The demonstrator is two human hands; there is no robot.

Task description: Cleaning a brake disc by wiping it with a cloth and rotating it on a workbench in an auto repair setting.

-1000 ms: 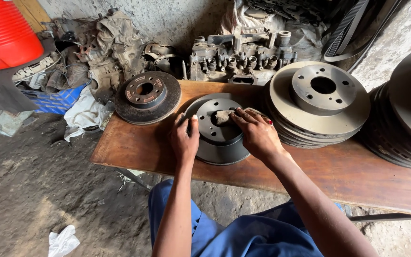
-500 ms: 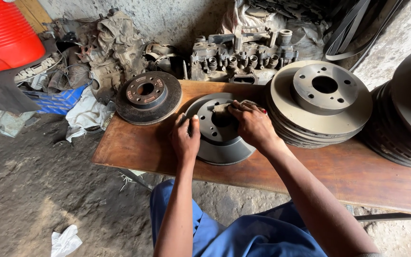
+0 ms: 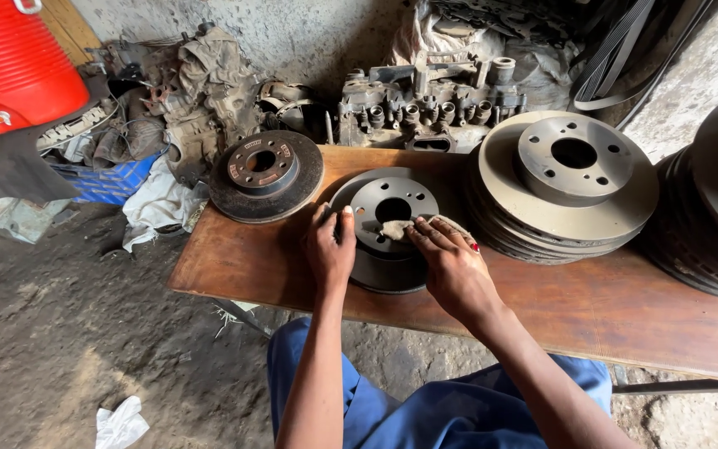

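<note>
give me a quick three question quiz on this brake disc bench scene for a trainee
1. True or false: the left hand rests flat on the rim of the middle brake disc.
2. What does the right hand press onto that disc? A) a small pale rag B) a wrench C) a paint brush
3. Fill in: the rusty disc lies on the wooden bench to the ____ of the middle disc as the camera sees it.

Key
1. True
2. A
3. left; the stack of larger discs lies on the other side.
</note>
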